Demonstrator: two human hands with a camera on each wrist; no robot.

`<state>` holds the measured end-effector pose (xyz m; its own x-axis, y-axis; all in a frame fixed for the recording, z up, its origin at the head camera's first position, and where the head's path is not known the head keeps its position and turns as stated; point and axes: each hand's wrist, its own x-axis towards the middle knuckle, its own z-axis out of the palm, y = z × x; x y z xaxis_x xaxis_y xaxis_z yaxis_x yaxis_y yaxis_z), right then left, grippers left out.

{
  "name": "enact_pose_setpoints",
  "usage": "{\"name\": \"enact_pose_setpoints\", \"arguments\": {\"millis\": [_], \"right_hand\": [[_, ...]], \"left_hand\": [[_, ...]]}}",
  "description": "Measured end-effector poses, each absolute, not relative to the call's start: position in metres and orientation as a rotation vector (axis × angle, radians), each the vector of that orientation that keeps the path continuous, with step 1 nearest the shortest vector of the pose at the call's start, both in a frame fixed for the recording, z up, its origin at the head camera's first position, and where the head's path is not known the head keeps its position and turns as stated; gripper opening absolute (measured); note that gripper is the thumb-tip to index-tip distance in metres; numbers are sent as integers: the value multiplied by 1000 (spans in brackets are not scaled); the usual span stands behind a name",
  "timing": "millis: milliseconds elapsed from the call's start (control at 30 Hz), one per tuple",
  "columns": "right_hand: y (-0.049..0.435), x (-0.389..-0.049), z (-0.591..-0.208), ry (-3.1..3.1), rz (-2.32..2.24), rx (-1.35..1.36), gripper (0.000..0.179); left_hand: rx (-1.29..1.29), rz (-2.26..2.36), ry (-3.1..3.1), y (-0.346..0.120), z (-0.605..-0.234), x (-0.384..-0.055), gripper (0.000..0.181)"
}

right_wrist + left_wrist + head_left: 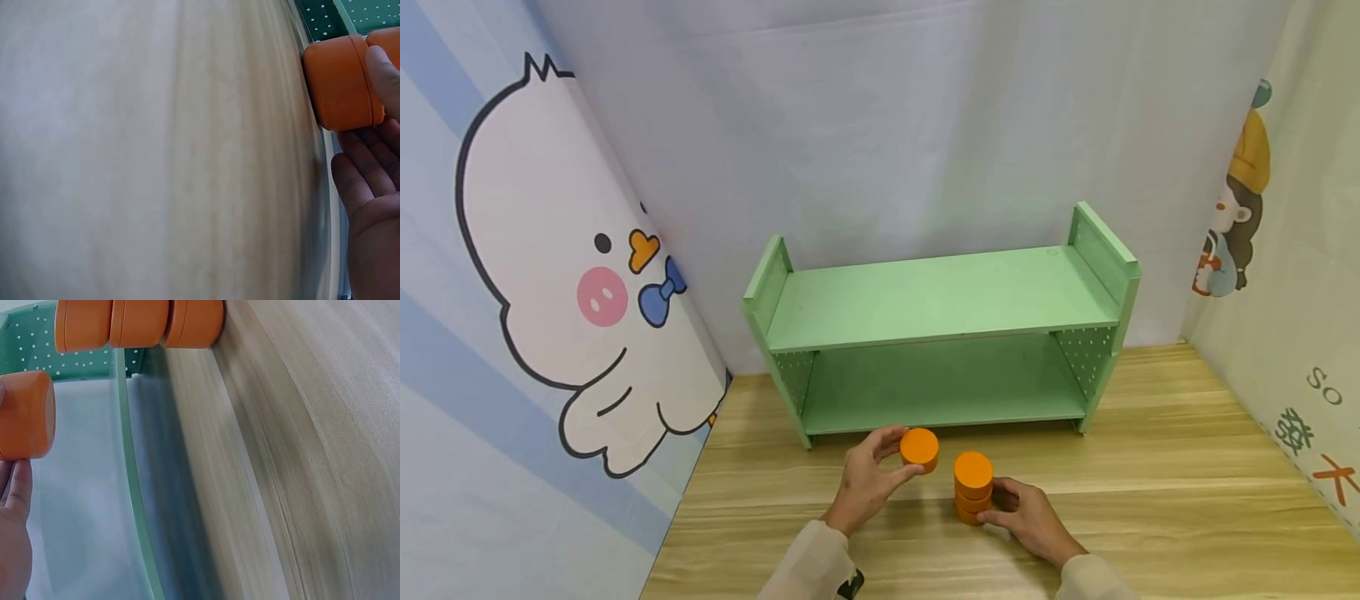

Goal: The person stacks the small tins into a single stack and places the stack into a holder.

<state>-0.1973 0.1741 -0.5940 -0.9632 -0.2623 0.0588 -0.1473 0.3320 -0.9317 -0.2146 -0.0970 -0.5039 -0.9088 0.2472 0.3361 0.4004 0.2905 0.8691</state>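
My left hand (862,483) holds a short round orange container (920,450) between thumb and fingers, raised above the table. Beside it, three matching containers (973,477) stand upright in a stack on the wood. My right hand (1032,518) grips the lower part of that stack from the right, thumb in front and fingers behind. In the left wrist view the held container (26,415) shows a smooth side and a rounded edge, apart from the stack (139,324). The right wrist view has the thumb near the seam of the lowest containers (340,84).
A light green two-tier shelf (940,300) with perforated side panels stands behind the hands on the wood-grain table (1180,467). Fabric walls surround the table, with a cartoon duck (550,250) at left and a small printed figure (1232,208) at right.
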Motion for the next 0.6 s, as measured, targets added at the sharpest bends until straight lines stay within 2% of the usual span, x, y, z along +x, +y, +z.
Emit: {"name": "enact_pose_setpoints", "arguments": {"millis": [333, 600], "right_hand": [[174, -197, -592, 2459, -1733, -386, 58], [174, -197, -593, 2477, -1724, -375, 57]], "left_hand": [[-592, -1752, -2395, -91, -500, -213, 55], [-615, -1748, -2401, -83, -469, -197, 52]]}}
